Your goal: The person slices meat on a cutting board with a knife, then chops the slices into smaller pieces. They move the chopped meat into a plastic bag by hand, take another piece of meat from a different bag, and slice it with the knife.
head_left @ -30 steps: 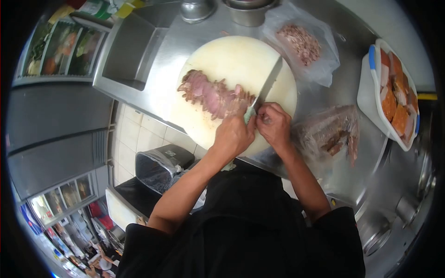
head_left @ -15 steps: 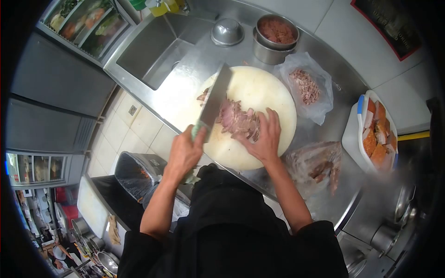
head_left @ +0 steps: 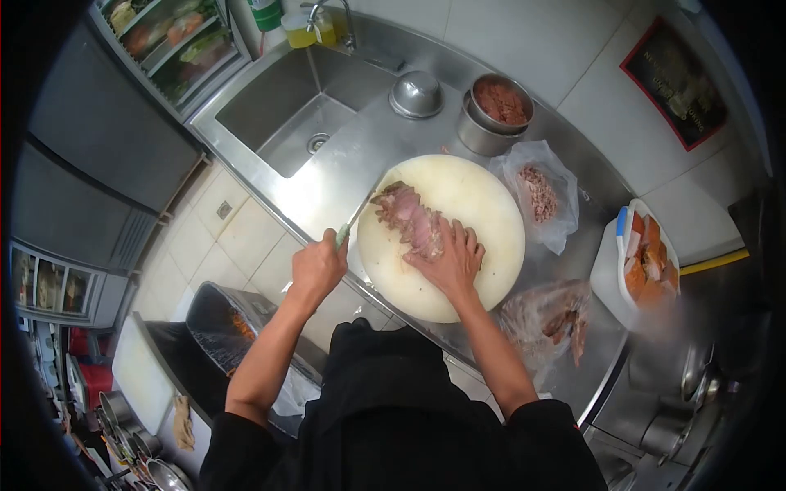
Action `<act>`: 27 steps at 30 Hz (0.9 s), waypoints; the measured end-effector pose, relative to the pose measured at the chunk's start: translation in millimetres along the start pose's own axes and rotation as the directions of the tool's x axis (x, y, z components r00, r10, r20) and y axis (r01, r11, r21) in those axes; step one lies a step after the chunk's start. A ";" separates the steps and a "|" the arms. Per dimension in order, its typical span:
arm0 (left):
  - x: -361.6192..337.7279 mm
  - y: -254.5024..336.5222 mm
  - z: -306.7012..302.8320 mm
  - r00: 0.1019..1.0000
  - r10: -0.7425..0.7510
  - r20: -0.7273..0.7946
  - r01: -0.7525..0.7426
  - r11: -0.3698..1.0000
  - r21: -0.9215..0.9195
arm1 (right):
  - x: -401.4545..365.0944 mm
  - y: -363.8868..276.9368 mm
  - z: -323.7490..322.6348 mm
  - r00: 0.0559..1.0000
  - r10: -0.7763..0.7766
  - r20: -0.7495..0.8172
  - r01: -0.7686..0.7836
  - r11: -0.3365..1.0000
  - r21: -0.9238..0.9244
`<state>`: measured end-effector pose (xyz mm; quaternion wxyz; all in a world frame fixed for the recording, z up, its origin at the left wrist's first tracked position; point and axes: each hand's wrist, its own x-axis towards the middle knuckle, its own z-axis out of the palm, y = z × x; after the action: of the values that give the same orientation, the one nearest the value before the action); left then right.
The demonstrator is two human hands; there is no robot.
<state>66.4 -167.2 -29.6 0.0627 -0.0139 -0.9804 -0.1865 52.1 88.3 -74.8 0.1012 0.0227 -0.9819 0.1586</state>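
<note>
My left hand is closed around the green-wrapped handle of a cleaver. The blade shows nearly edge-on, beside the left rim of a round, pale cutting board. Pinkish sliced meat lies in a bunched row across the board's left half. Over the right end of that row is my right hand, its fingers and thumb curved around the slices and holding them. Part of the meat is hidden beneath the palm.
A sink is at upper left, near an overturned metal bowl. Stacked pots of minced meat, a bag of chopped meat, bagged meat and a tub of roasted pieces stand rightward. A lined bin is below left.
The cleaver has moved from above the meat to the board's left rim, its blade turning edge-on. The sliced meat now reaches farther left, my right hand still on it. The camera view has shifted.
</note>
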 end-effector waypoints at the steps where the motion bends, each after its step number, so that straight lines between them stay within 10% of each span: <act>1: 4.1 -2.8 2.5 0.997 0.058 -0.048 -0.057 0.998 0.021 | -0.6 -1.7 -0.7 0.999 0.031 0.016 -0.030 0.999 -0.024; 13: 9.7 -6.3 11.7 0.922 0.387 0.020 -0.387 0.920 0.062 | -8.7 6.2 13.3 0.971 -0.024 -0.237 0.035 0.998 0.044; 27: -33.8 41.8 -0.8 0.936 0.263 0.235 -0.263 0.964 -0.032 | -42.8 42.6 -18.9 0.991 -0.037 -0.127 0.046 0.996 0.071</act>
<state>102.2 -128.8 -18.0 -0.0305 -0.1668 -0.9701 -0.1735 94.4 135.1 -79.1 0.1652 0.0368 -0.9664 0.1936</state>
